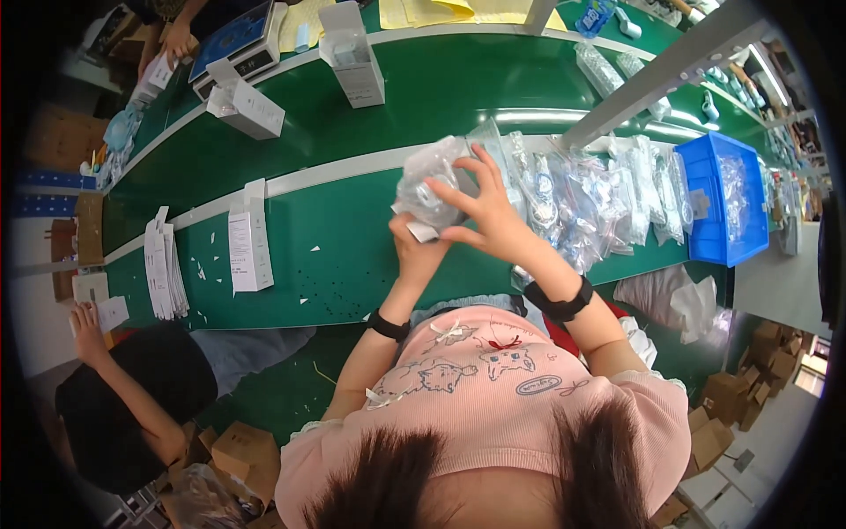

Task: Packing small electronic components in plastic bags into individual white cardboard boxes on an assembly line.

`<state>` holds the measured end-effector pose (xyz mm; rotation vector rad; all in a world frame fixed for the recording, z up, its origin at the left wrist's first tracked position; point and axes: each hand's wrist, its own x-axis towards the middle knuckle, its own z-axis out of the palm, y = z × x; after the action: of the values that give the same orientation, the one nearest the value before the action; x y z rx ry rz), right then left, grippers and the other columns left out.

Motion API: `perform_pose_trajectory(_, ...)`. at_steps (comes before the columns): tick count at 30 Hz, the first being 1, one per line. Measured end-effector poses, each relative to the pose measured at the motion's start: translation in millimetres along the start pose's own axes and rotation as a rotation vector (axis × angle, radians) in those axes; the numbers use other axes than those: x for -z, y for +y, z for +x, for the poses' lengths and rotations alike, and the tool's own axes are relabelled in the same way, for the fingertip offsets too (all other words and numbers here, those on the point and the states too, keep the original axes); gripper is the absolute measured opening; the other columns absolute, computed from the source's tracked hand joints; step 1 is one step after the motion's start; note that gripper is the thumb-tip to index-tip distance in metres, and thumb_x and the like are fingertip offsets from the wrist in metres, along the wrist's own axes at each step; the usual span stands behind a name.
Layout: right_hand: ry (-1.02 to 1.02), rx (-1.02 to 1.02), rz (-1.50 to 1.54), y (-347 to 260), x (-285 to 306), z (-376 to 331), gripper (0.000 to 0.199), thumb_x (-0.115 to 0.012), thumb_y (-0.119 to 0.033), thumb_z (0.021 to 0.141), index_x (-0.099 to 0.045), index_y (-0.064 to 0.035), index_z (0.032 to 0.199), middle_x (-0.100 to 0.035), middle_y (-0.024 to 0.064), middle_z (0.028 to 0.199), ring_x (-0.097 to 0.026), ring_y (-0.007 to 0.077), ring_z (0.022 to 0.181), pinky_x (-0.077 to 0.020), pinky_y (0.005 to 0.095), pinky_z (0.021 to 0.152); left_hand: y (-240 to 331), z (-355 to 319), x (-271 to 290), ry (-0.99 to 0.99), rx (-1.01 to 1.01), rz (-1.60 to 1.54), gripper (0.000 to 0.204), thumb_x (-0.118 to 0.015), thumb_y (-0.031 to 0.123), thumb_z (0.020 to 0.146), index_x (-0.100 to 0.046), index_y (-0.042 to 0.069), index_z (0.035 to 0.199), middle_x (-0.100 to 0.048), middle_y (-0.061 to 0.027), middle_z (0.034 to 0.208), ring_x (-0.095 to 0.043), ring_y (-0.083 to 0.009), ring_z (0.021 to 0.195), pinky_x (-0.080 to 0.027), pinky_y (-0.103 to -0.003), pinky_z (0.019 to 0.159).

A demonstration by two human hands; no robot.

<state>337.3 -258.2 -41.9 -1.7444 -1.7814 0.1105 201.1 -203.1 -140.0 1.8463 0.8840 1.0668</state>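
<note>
I hold a crumpled clear plastic bag with a pale item inside, above the green belt. My left hand grips the bag from below, next to a small white tag. My right hand holds its right side with fingers spread over the plastic. Both wrists wear black bands.
A heap of filled clear bags lies right of my hands, beside a blue bin. White cartons and a stack of flat cartons sit on the belts. A person in black sits at left, with a hand by a white card.
</note>
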Motion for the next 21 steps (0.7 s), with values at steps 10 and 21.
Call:
perform_pose_trajectory(10,0.082,-0.482,-0.606,140.2,-8.3,-58.8,0.044,-0.064,-0.018,0.071,-0.054,-0.0089,0.113,-0.058,0.0073,0.101,-0.050,0.0282,0.098,-0.0288,0.0487,0.095,-0.3,11.1,14.9,0.028,-0.197,-0.131,0.078,-0.082,0.009,0.055,-0.022,0.012,0.105,-0.027,-0.0232,0.128,-0.039,-0.0305,0.113,-0.036,-0.038,0.092)
perform_pose_trajectory(21,0.111,-0.550,-0.029,122.5,11.2,-53.9,0.045,-0.067,-0.005,0.065,-0.055,-0.0090,0.109,-0.058,0.0047,0.082,-0.052,0.0184,0.090,-0.0414,0.0362,0.081,32.4,21.4,49.8,-0.093,-0.105,0.137,0.031,-0.074,0.011,0.061,-0.057,0.004,0.086,-0.040,-0.0194,0.122,-0.048,-0.0294,0.107,-0.042,-0.035,0.085)
